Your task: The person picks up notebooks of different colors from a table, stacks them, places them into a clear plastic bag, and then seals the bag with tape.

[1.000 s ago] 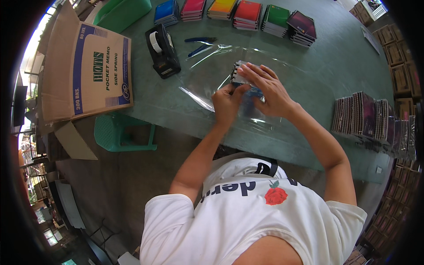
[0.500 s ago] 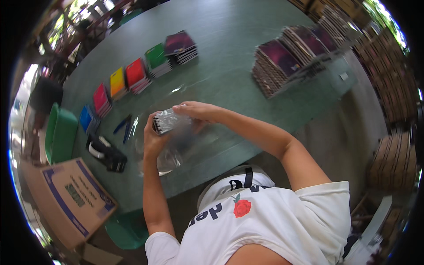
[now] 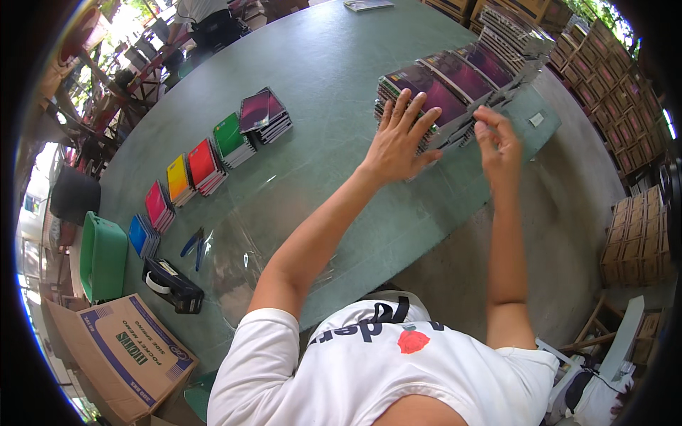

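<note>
My left hand (image 3: 405, 138) lies with its fingers spread on the near end of a stack of purple-covered spiral notebooks (image 3: 415, 85) at the right of the table. To its right, my right hand (image 3: 501, 148) is raised by the stack's side edge. Its fingers are bent and slightly apart, and I see nothing held in them. More purple notebooks (image 3: 490, 62) continue the row toward the far right. Clear plastic film (image 3: 245, 245) is on the table left of my left forearm.
Small notebook piles run along the left: blue (image 3: 141, 233), pink (image 3: 158, 204), yellow (image 3: 177, 177), red (image 3: 202, 160), green (image 3: 229, 135), purple (image 3: 263, 110). Near them are blue-handled pliers (image 3: 193, 245), a black case (image 3: 172, 284), a green bin (image 3: 103, 255) and a cardboard box (image 3: 135, 348).
Both hands have moved right and away from me, from the plastic film to the purple stack. The clear-wrapped pack they held is no longer between them. My view has shifted slightly.
</note>
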Motion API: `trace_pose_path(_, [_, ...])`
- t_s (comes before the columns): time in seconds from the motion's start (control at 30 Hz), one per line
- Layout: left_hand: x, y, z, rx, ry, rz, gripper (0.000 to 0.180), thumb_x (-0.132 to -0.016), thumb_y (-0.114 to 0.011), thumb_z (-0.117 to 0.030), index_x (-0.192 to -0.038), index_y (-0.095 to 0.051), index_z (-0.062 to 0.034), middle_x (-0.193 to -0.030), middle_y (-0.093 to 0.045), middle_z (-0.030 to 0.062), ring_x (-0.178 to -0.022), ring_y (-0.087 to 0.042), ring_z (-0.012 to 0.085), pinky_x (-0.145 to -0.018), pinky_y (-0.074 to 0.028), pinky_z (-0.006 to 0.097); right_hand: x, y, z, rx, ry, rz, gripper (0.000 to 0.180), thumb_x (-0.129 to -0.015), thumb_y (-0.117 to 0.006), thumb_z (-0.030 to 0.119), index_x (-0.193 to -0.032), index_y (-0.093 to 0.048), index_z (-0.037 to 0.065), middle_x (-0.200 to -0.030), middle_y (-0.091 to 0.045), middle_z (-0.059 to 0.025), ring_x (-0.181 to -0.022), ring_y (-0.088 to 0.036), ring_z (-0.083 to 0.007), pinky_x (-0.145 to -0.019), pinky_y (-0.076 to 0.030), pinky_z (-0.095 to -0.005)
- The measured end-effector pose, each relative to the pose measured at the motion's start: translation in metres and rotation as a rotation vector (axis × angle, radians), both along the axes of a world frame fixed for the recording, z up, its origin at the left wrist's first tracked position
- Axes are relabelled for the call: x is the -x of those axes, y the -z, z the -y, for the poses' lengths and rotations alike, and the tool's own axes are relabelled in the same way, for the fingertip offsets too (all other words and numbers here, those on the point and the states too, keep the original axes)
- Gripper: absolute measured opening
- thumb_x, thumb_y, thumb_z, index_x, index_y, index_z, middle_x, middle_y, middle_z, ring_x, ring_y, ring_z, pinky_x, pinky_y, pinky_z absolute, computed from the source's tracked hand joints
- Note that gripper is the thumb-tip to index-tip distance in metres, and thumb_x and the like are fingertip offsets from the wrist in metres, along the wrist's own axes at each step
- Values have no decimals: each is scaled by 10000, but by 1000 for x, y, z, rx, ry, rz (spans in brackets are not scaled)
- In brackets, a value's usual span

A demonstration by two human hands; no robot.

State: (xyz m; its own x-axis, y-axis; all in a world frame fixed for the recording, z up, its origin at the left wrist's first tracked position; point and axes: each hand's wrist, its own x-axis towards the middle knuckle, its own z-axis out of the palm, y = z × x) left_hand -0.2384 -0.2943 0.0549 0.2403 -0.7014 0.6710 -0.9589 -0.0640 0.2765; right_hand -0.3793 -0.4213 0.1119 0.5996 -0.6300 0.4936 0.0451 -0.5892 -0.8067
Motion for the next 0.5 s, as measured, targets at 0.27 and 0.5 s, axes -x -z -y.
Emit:
trace_pose_path(0.27, [-6,-13,-51,-150,5,21,771,-781,-614,-477,-1395,-309,-125,-1453,-227,190,-1370,-144,379,-1104,-131,519,-71,-14,-102,509,-72,267,164,-843,-618,157,-990,-652,91,-1183,-585,-85,-1096,-523,-255,-942,-395,-368])
trace_pose_path(0.5, [-181,10,-405,-112,-702,0,182,-780,-601,-200,-821,-625,-24,-780,-597,200,-767,-583,369,-671,-463,448,-94,21,-38,617,8,14,170,-876,-568,109,-1019,-643,56,-1199,-575,-92,-1123,-523,-250,-959,-405,-367])
